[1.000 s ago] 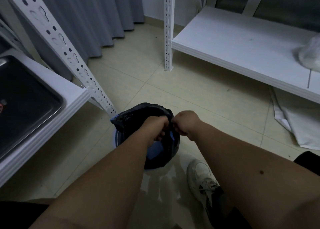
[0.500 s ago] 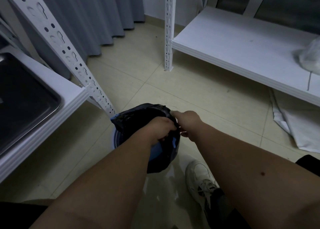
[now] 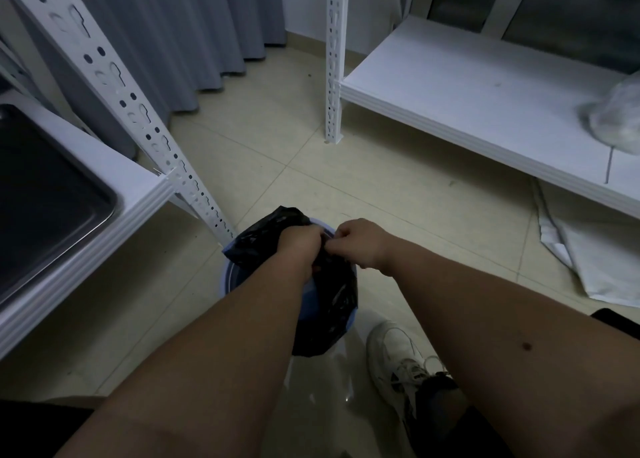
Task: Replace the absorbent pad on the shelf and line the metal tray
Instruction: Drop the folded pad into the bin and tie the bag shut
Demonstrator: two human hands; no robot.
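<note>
Black plastic bag (image 3: 332, 298) sat in a blue bin (image 3: 230, 277) on the floor, its mouth facing up. The left hand (image 3: 299, 244) and right hand (image 3: 360, 243) met over it, fingers curled tight on the bag's edge. The metal tray (image 3: 48, 194) lay flat on the left shelf (image 3: 138, 194), long side running near to far. A white sheet (image 3: 599, 256) lay on the floor under the right shelf (image 3: 467, 101). A white shoe (image 3: 394, 357) stood near the bin.

arms (image 3: 214, 364): bare, sleeveless | shoe (image 3: 394, 364): white, laced | sock (image 3: 437, 393): dark
</note>
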